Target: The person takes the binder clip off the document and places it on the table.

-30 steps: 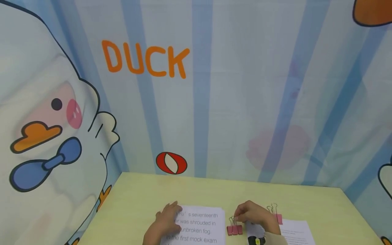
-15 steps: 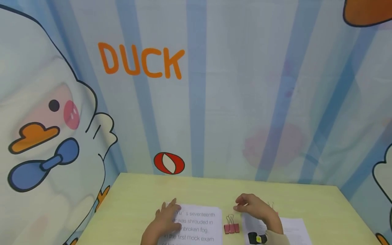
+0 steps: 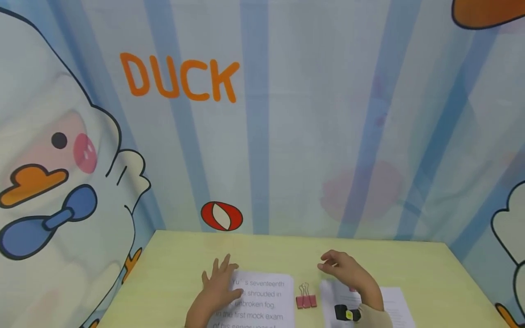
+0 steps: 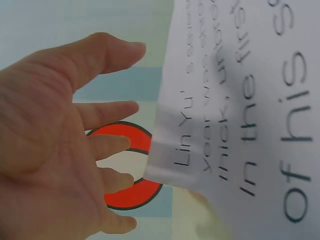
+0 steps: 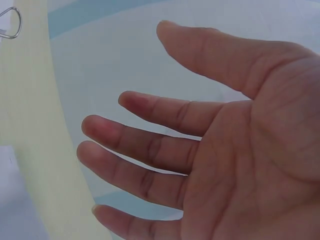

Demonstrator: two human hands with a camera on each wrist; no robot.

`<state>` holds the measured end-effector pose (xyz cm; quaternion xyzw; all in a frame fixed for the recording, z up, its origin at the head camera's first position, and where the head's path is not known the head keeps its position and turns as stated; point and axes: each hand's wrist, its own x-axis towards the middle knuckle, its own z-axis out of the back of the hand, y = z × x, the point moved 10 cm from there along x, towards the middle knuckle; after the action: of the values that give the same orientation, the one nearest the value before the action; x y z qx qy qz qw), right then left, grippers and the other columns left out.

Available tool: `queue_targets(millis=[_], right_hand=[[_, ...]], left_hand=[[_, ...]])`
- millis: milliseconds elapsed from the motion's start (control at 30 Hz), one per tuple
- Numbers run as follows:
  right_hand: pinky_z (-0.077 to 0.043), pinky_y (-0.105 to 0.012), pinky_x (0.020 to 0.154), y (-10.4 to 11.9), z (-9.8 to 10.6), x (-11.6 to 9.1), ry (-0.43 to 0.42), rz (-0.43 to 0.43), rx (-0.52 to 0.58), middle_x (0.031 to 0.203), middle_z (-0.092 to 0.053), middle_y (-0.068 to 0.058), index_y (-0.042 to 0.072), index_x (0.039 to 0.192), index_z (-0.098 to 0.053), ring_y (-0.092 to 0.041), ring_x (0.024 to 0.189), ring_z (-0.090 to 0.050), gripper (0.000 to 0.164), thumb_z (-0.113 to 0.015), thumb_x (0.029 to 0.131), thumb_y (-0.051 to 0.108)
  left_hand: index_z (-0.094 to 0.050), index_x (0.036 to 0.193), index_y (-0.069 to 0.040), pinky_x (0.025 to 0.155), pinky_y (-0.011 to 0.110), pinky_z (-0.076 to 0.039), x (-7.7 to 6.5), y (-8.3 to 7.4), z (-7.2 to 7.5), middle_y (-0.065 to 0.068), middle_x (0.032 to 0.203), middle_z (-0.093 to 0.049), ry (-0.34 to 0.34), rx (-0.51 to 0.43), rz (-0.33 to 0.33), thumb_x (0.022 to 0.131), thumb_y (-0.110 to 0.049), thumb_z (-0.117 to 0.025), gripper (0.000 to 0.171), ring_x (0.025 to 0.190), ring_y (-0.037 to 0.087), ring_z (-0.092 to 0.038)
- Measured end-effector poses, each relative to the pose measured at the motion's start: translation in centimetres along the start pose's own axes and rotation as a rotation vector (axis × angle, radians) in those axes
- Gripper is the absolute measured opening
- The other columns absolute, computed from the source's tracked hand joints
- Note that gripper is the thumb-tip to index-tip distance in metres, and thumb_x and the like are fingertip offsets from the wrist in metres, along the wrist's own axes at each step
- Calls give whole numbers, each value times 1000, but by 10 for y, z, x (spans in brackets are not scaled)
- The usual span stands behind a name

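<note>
My left hand point(image 3: 217, 288) is spread at the left edge of a printed sheet point(image 3: 266, 303), its thumb overlapping the paper in the head view. In the left wrist view the fingers point(image 4: 112, 145) are extended beside the sheet's corner and grip nothing. A pink binder clip point(image 3: 306, 301) with silver wire handles stands on the table, right of that sheet. Above the far edge of a second printed paper point(image 3: 395, 307) is my right hand point(image 3: 344, 269), bare, with its fingers loosely extended. The clip at that paper is mostly hidden behind the hand, with a bit of pink showing.
All this lies on a pale yellow table point(image 3: 184, 255). Behind its far edge hangs a blue and white curtain point(image 3: 303, 136) printed with ducks and the word DUCK. A black strap point(image 3: 344, 313) sits round the right wrist by the beige sleeve point(image 3: 373, 318).
One second ago the right hand was at the wire handles of the pink binder clip; it has left them and risen away. The left hand has spread its fingers and shifted slightly outward.
</note>
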<state>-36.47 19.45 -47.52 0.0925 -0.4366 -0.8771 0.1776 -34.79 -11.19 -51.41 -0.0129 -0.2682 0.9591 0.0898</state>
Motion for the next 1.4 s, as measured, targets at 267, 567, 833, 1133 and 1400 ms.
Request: queue_targets(millis=[267, 567, 833, 1133, 1400], right_hand=[[-54, -50, 82, -6, 8, -3, -30, -11, 0, 109, -68, -16, -11, 120, -59, -37, 101, -64, 41, -63, 101, 24], [-54, -50, 81, -6, 20, -8, -42, -20, -27, 109, -67, -17, -11, 120, -59, -37, 102, -64, 41, -62, 101, 26], [-53, -53, 86, -17, 36, -18, -69, -83, -41, 112, -67, -17, -9, 119, -61, -37, 105, -64, 37, -61, 101, 23], [-53, -54, 84, -25, 52, -31, -85, -93, -98, 107, -68, -13, -8, 118, -61, -36, 100, -65, 35, -61, 101, 23], [-54, -49, 81, -40, 59, -39, -160, -118, -93, 102, -69, -9, -6, 117, -62, -28, 94, -66, 32, -62, 101, 21]], left_hand=[[-56, 136, -3, 105, 80, -11, 2, -17, 7, 23, 158, -34, -22, -28, -46, 82, -22, -82, 62, 145, 53, -21], [-55, 136, -1, 100, 78, -26, 3, -39, 11, 24, 156, -37, -40, -44, -100, 82, -20, -82, 63, 137, 50, -38], [-54, 138, 0, 92, 75, -35, 6, -66, 6, 24, 153, -41, -28, -66, -146, 85, -21, -79, 63, 127, 51, -46], [-50, 142, 0, 101, 75, -31, 4, -91, -11, 23, 152, -41, 47, -197, -167, 88, -21, -77, 64, 133, 51, -43], [-48, 144, 0, 103, 61, -42, 7, -110, -26, 20, 150, -46, 101, -281, -171, 90, -21, -74, 63, 134, 43, -47]])
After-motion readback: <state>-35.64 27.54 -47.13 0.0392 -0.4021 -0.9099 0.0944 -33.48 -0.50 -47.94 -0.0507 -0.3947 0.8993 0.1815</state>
